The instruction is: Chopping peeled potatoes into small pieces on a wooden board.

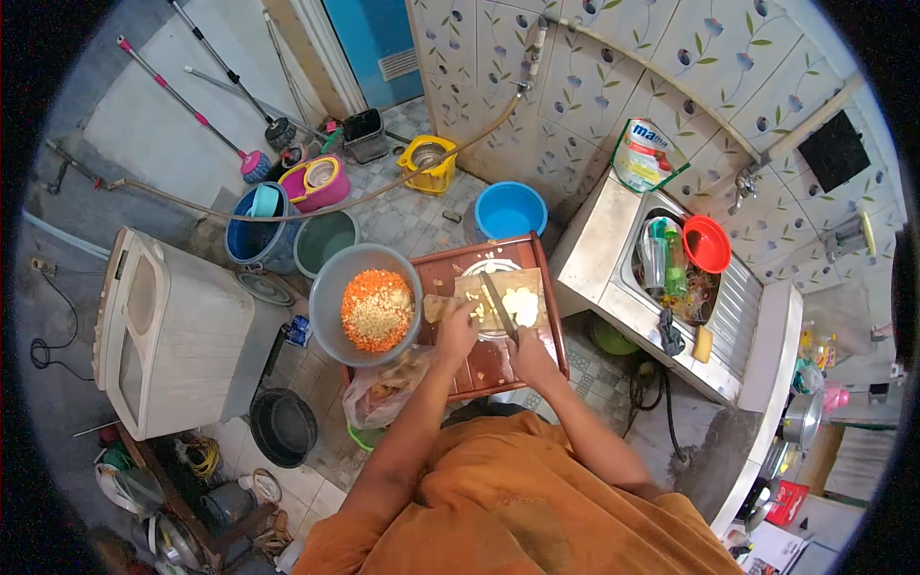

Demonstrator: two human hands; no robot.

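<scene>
My right hand (535,360) is closed round the handle of a kitchen knife (497,300). Its blade points away from me, slanting left across a wooden cutting board (541,283). To the right of the blade is a heap of pale yellow-white cut pieces (520,307); smaller bits lie left of it. My left hand (457,331) is curled at the board's left part, fingers drawn together beside those bits; whatever they pinch is hidden. A white plate (492,265) shows partly from under the board. All this rests on a reddish-brown low table (479,370).
Left of the board stands a large grey basin (327,324) with chopped orange and pale pieces. A plastic bag (388,391) lies nearer me. Beyond the table is a blue basin (511,210). A metal sink (752,311) stands right, a washing machine (182,335) left. A hose (316,217) crosses behind.
</scene>
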